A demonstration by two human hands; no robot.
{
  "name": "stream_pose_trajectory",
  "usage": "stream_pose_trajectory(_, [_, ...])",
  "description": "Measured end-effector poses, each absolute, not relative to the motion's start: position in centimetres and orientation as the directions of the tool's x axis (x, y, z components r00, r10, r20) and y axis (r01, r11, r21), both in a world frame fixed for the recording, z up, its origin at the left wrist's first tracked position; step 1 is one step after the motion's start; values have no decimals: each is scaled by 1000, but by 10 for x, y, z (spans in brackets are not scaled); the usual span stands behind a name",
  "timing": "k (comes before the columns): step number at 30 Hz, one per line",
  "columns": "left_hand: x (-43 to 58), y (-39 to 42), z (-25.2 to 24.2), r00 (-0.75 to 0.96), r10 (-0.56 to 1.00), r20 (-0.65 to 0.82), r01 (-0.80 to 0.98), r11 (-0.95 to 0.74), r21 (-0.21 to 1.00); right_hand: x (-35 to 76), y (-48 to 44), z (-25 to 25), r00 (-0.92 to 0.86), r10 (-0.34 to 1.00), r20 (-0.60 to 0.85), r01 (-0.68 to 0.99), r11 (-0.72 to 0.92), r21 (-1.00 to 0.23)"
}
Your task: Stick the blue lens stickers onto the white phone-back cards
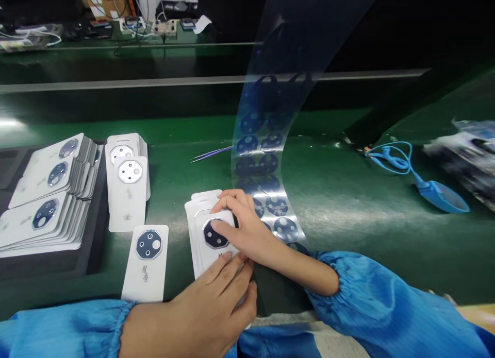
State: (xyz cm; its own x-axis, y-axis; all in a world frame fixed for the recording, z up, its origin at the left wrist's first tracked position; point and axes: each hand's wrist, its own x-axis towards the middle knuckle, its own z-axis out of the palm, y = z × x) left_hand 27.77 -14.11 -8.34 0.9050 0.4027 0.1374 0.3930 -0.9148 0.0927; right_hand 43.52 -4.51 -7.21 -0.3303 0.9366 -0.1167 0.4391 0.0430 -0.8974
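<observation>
In front of me lies a small stack of white phone back covers (191, 219). Its top cover (208, 256) carries a dark octagonal camera film (215, 235) with round holes. My right hand (247, 225) comes over the right side of this cover, thumb resting on the film and index finger curled near the upper edge. Across the lower part of the same cover, my left hand (211, 304) has its fingers bent over it, hiding that end. A single cover (145, 278) with a dark camera area and printed characters lies left of the stack.
A clear strip of dark films (285, 228) hangs down onto the green bench right of my hands. Tweezers (211, 154) lie beyond. More covers (127, 208) are piled left, others (64, 224) on a black tray. A blue coiled cord (389, 159) is at right.
</observation>
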Motion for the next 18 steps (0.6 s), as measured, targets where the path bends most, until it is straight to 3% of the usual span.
stream_pose_trajectory(10, [277,-141,-81,903,409,133,399,-912,100,435,-41,-58,-363,909,-205,600,60,-797])
stream_pose_trajectory(18, [277,-138,-78,908,391,152,378,-919,109,471,-18,-48,-651,731,-204,469,176,-866])
